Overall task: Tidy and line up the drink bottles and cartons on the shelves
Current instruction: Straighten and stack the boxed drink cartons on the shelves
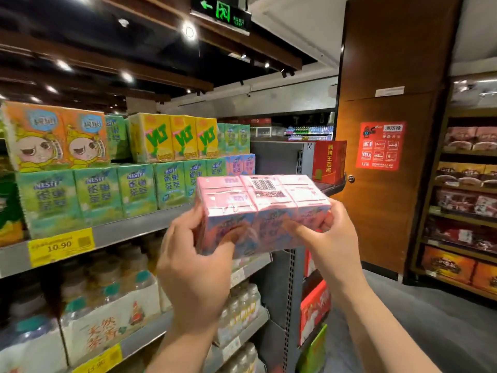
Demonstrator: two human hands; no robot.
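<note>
Head view, taken at the end of a drinks aisle. Left hand [199, 254] gripped the near-left end of a shrink-wrapped pink carton pack [262, 211], thumb across its front face; right hand [332, 238] gripped the near-right end, index finger laid along the front and thumb over the side. The pack was held in the air, barcode face up, just in front of the upper shelf [129, 230], touching nothing but the hands. At 11 o'clock from the pack, matching pink cartons [240, 164] stood at the right end of that shelf, beside the green tea cartons [96, 195]; yellow lemon tea packs [174, 138] were stacked above these. A yellow price tag [60, 246] sat on the shelf edge at 9 o'clock. Bottled drinks [107, 292] filled the shelf below.

Judged step: returning the pack to the pink group. To do it well, the pack should probably be kept level with both hands, turned so the printed front faces the aisle, slid in beside the pink cartons, and squared flush with the front line of the green row. The slick film may slip; the neighbouring stack could be knocked askew.
</note>
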